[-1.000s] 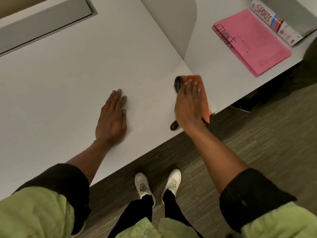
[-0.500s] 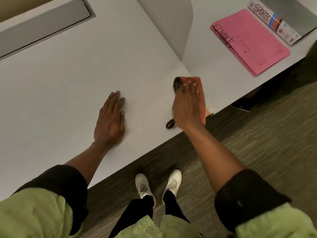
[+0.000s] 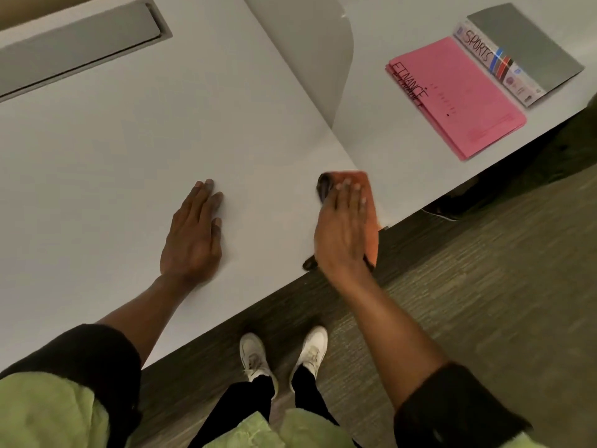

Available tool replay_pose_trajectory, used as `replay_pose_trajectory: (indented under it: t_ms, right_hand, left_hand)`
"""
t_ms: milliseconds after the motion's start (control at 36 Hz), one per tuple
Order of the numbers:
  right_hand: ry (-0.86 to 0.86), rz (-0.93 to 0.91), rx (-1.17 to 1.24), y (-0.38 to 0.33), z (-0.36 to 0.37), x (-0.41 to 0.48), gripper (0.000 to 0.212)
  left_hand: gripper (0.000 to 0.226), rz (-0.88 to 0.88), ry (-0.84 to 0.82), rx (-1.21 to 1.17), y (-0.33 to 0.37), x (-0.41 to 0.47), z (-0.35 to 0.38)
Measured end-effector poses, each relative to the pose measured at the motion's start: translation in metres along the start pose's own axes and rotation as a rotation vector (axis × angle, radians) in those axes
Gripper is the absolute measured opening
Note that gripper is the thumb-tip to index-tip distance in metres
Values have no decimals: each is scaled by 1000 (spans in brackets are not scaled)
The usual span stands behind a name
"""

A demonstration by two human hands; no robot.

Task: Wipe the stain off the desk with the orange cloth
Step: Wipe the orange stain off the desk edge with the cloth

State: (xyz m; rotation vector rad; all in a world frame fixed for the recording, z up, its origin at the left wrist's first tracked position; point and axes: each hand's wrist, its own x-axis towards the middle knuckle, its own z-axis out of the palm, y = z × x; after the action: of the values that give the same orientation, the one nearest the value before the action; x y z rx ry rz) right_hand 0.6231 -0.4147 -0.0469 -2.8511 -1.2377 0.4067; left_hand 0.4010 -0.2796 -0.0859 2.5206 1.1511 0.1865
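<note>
The orange cloth (image 3: 371,218) lies flat on the white desk (image 3: 129,150) near its front right edge, with dark edging showing at its far left corner and near my wrist. My right hand (image 3: 342,231) presses flat on top of the cloth, fingers together and pointing away from me. The stain is not visible; the cloth and hand cover that spot. My left hand (image 3: 193,234) rests palm down on the bare desk to the left, holding nothing.
A stack of pink papers (image 3: 458,98) marked FINANCE and a SPORTS folder (image 3: 504,63) lie on the neighbouring desk at the right. A grey divider panel (image 3: 310,53) stands between the desks. A grey cable tray lid (image 3: 74,50) sits at the back left. Carpet floor and my white shoes (image 3: 284,357) are below.
My right hand has slid the cloth slightly left and back along the desk's front edge. My left hand stays flat in the same place.
</note>
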Motion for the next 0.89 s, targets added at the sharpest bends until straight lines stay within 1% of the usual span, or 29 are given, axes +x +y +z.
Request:
replay_pose_trajectory:
  t_ms: [83,139,194,250,306,389,444,528,583,667,722,778,833,889]
  right_hand:
    - [-12,32,-49,5,-10,41,68]
    - [-11,39,-48,3,-8,41,71]
    - [-3,31,7,1,-2,17,69]
    - [-6,15,60,-6,6,-25,65]
    - [-24,-23,88,-12,11,-69,66]
    - [-75,-57,92,-10,13,-88,68]
    - [-75,-44,69,-4,5,-66,71]
    - [-41,7,-31,9,-6,-7,67]
    - [-44,30,-88,15,-14,33,70]
    - [-60,46,-77,16,-16,53,72]
    - [-9,24,-44,11,-7,34,66]
    - [31,-2,0,3,7,-7,63]
    - [36,-32,37,-2,19,-51,63]
    - [14,-61,42,0,25,-76,62]
  left_hand:
    - [57,-1,4,1,-1,0,0]
    - [56,0,5,2,-1,0,0]
    - [56,-1,1,-3,-1,0,0]
    - [57,-6,-2,-6,-2,0,1]
    - [57,-6,-3,-6,-2,1,1]
    - [57,-8,-2,-4,-2,0,1]
    - [56,-6,1,-6,-2,0,1]
    - [56,-7,0,-3,-2,0,1]
    - [56,-7,-1,0,-2,-1,1]
    - [56,-5,3,1,-3,0,2]
    - [56,-6,6,-5,-3,0,2]
    - [56,-4,14,-11,-2,1,2]
    - [56,-5,17,-19,-3,1,2]
    - [56,-6,13,-22,-3,0,3]
